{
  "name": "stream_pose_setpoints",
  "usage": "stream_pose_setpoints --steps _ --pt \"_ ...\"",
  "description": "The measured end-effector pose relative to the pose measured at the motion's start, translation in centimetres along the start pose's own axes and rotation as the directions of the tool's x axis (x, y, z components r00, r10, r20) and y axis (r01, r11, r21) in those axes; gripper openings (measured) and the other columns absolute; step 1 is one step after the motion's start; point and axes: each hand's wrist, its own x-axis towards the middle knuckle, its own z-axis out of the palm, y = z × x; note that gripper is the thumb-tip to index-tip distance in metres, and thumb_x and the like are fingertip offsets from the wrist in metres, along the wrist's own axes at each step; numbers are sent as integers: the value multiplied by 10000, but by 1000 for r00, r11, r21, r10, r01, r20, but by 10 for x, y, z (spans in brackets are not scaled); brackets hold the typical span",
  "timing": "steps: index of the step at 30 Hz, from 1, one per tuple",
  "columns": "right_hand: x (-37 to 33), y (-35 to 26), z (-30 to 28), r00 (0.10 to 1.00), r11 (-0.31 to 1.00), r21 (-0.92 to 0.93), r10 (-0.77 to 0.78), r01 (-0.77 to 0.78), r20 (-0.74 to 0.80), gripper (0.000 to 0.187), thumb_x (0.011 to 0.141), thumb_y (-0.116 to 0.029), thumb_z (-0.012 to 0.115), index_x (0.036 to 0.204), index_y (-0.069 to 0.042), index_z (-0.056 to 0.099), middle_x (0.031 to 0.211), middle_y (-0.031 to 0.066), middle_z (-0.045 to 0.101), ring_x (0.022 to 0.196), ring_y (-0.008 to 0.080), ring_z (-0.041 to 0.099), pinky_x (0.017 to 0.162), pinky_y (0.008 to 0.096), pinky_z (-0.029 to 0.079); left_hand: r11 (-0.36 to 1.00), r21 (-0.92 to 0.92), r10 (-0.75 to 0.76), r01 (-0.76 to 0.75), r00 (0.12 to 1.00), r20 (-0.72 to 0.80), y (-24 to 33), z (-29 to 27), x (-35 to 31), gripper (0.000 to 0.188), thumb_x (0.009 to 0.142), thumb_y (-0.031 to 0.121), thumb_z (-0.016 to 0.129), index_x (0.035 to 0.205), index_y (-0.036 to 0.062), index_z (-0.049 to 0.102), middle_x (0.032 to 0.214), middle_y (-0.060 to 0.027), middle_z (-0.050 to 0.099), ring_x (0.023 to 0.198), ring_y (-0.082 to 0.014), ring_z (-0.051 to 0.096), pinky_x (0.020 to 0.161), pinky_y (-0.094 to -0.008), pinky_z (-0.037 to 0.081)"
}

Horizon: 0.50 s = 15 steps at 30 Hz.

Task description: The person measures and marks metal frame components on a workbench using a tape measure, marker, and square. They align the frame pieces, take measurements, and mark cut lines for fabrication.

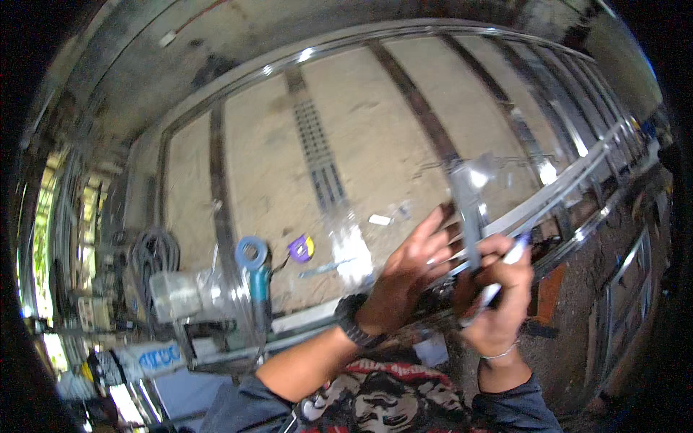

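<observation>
Strip (pixel 471 225) lies between the hands above the frame (pixel 306 55), right hand (pixel 503 290) curled round a pen (pixel 517 250) at its near end, left hand (pixel 415 258) spread beside it, contact unclear; firm left-hand support would likely steady things.

Cannot tell the exact contact of the blurred left hand (pixel 411 263) with the metal bar (pixel 471 225), nor identify the pale item (pixel 516 252) partly covered by the right hand (pixel 505 307). Cannot follow the printed shirt (pixel 390 408) past the near edge.
</observation>
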Motion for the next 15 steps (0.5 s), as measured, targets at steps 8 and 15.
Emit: stream_pose_setpoints --steps 8,15 --pt "-71 -48 56 1000 885 465 17 -18 7 362 981 -313 742 1057 -76 479 1276 265 587 1049 300 641 937 434 522 885 447 82 129 902 -423 48 11 -109 421 986 206 602 1319 -49 573 981 -129 705 871 -170 690 811 -321 561" --pt "-95 -22 65 961 996 -6 89 -90 260 370 922 -247 817 1024 -50 520 1059 192 690 1012 287 669 868 397 525 983 55 -167 178 973 -158 55 -60 -199 757 938 521 655 1288 -145 572 1113 -263 715 988 -322 732 930 -393 570"
